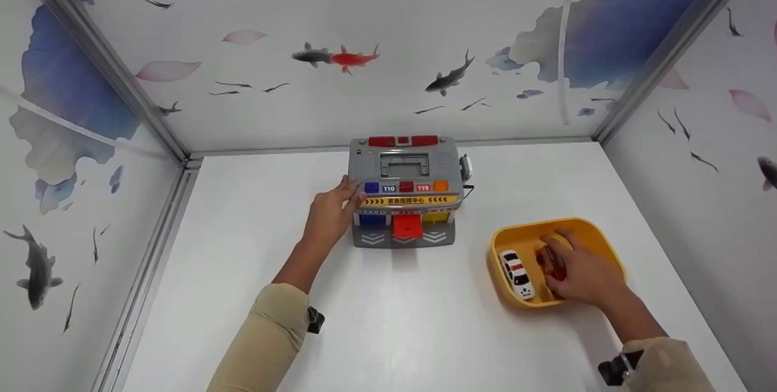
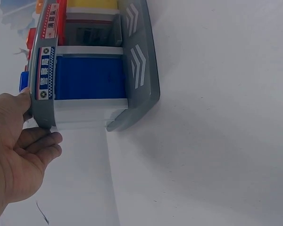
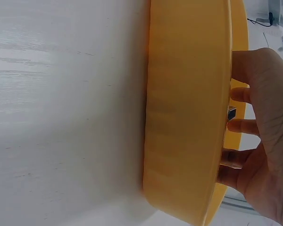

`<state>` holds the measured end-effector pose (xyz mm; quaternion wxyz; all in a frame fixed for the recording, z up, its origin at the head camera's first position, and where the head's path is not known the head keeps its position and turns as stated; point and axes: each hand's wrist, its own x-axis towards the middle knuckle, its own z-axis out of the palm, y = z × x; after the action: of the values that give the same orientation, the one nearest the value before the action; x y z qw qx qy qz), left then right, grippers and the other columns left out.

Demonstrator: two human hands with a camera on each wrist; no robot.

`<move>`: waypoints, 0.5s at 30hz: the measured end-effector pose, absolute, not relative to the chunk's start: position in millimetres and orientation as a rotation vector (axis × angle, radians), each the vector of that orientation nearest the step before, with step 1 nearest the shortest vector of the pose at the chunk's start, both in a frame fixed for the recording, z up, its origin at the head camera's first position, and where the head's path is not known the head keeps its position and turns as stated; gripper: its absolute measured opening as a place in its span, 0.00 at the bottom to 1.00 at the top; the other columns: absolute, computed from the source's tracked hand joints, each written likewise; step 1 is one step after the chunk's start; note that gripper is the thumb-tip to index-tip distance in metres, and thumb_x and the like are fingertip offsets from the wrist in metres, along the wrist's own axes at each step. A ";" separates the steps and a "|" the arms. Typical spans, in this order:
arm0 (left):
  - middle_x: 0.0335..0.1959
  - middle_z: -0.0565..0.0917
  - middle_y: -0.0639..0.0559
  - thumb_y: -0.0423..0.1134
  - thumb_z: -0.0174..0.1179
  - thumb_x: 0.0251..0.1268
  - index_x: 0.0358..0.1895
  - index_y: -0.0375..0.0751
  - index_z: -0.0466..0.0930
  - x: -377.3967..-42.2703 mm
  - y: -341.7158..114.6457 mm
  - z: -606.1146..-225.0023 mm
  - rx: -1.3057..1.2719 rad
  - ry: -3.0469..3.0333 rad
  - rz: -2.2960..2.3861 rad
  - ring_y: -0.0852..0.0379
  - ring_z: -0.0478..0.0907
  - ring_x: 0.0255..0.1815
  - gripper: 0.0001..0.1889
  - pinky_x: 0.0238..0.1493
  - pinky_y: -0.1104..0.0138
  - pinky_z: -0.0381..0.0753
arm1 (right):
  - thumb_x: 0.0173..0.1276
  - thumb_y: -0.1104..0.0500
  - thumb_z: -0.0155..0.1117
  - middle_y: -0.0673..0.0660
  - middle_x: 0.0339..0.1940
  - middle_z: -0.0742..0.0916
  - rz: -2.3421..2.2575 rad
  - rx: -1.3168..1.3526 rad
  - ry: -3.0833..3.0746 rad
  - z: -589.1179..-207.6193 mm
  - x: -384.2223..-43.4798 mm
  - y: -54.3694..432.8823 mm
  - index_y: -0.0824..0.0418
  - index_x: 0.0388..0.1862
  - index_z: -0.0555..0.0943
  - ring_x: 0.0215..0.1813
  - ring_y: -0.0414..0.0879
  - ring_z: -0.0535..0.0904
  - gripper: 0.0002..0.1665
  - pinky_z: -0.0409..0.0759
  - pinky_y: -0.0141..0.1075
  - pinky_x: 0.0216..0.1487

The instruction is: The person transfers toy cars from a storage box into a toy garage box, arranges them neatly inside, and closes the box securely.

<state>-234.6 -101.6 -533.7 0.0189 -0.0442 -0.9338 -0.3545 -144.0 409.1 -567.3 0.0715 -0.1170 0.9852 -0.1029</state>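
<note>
A grey toy emergency station stands at the back middle, with blue, red and orange buttons on its roof front. Its red door is raised and juts forward, while the blue door is down. My left hand grips the station's left front roof corner, thumb and fingers on either side. On the right, my right hand reaches into a yellow bin and holds a red toy vehicle between thumb and fingers. Beside it in the bin lies a white toy car. In the right wrist view the bin wall hides the fingertips.
The white table meets printed panels at the back and both sides. A small grey-white piece and a black cord are at the station's right side.
</note>
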 end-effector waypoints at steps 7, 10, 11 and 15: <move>0.82 0.72 0.41 0.57 0.59 0.86 0.78 0.47 0.79 -233.8 -102.4 -534.3 -0.162 -2.881 -1.109 0.42 0.75 0.82 0.28 0.82 0.49 0.76 | 0.61 0.51 0.83 0.73 0.86 0.64 -0.457 -0.378 2.865 -559.1 -143.6 410.0 0.55 0.82 0.74 0.63 0.71 0.84 0.50 0.88 0.68 0.65; 0.81 0.73 0.40 0.56 0.59 0.86 0.77 0.47 0.80 -233.7 -102.7 -534.5 -0.168 -2.872 -1.102 0.41 0.75 0.81 0.27 0.82 0.48 0.77 | 0.64 0.49 0.84 0.72 0.87 0.63 -0.488 -0.369 2.849 -557.6 -143.1 410.3 0.53 0.80 0.77 0.68 0.73 0.81 0.47 0.84 0.70 0.69; 0.81 0.74 0.40 0.56 0.59 0.86 0.77 0.47 0.80 -233.7 -102.6 -534.4 -0.167 -2.872 -1.100 0.41 0.76 0.81 0.27 0.82 0.48 0.77 | 0.65 0.48 0.84 0.71 0.88 0.63 -0.489 -0.363 2.843 -557.8 -142.8 410.5 0.52 0.80 0.77 0.69 0.74 0.80 0.45 0.83 0.71 0.70; 0.81 0.73 0.41 0.56 0.60 0.86 0.77 0.46 0.80 -233.5 -102.2 -534.0 -0.152 -2.872 -1.117 0.42 0.75 0.82 0.27 0.82 0.49 0.76 | 0.70 0.45 0.82 0.68 0.89 0.63 -0.490 -0.356 2.824 -560.0 -141.4 411.8 0.51 0.81 0.77 0.70 0.73 0.79 0.43 0.81 0.72 0.72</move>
<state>-233.5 -102.2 -534.0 0.0280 -0.0492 -0.9306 -0.3618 -141.4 411.8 -560.0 0.1263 -0.1223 0.9699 -0.1683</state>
